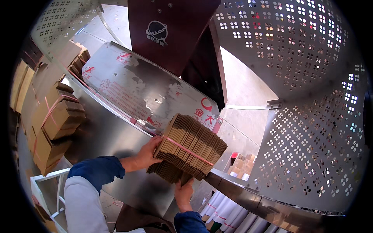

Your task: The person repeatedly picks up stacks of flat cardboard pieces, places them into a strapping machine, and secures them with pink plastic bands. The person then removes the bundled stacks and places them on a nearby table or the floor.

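Observation:
A thick bundle of folded brown cardboard pieces (pixel 190 136), stacked edge to edge, sits between my two hands. A pink strap (pixel 186 149) runs across its middle. My left hand (pixel 147 154) grips the bundle's left side, with the thumb against the near edge. At the near, lower side my right hand (pixel 184 190) holds it, its fingers partly hidden by the cardboard. Below the bundle lies a bare shiny metal surface (pixel 120 145), and the bundle's far end reaches the edge of the film-covered metal plate (pixel 143 83).
Perforated metal panels (pixel 287 46) curve round the right and upper left. A dark maroon machine part (pixel 167 35) rises ahead. Strapped cardboard bundles (pixel 62 120) stand at left above a white frame (pixel 46 186). Wrapped white rolls (pixel 229 213) lie below the metal rim (pixel 248 194).

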A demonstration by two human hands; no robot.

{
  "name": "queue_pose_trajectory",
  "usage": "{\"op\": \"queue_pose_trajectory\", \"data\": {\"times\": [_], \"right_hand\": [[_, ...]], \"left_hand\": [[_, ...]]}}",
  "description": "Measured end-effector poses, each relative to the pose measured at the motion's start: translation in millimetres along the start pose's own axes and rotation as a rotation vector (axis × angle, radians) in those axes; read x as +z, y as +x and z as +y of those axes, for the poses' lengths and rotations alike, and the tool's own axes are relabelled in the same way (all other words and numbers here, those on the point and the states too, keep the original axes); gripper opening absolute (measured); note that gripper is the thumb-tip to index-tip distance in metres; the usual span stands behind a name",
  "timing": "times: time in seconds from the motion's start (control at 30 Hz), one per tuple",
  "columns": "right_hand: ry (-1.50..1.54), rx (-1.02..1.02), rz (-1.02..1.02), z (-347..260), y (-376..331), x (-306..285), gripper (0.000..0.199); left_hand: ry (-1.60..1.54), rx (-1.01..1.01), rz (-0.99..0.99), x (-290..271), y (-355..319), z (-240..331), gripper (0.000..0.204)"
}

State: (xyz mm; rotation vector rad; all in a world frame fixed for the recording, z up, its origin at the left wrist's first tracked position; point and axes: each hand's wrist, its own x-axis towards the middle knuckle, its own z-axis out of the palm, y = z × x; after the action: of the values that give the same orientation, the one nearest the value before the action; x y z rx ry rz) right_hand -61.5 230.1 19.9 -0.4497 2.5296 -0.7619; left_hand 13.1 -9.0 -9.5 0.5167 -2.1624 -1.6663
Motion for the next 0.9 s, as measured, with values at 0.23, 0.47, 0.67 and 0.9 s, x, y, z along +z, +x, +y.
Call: {"op": "queue_pose_trajectory", "data": {"times": [0.23,0.47,0.67,0.9], "right_hand": [[0.004,-0.049,0.023,-2,1,-3,0.067],[0.01,-0.044,0.026,1,0,-3,0.069],[0.008,-0.052,-0.002,-3,0,-5,0.064],[0.025,-0.064,0.03,3,-2,-1,0.069]], "left_hand": [[0.05,0.0,-0.022,0,2,-1,0.09],[0.06,0.006,-0.011,0,4,-3,0.088],[0.071,0.033,-0.002,1,4,-7,0.091],[0.0,-0.023,-0.036,0,8,-4,0.086]]}}
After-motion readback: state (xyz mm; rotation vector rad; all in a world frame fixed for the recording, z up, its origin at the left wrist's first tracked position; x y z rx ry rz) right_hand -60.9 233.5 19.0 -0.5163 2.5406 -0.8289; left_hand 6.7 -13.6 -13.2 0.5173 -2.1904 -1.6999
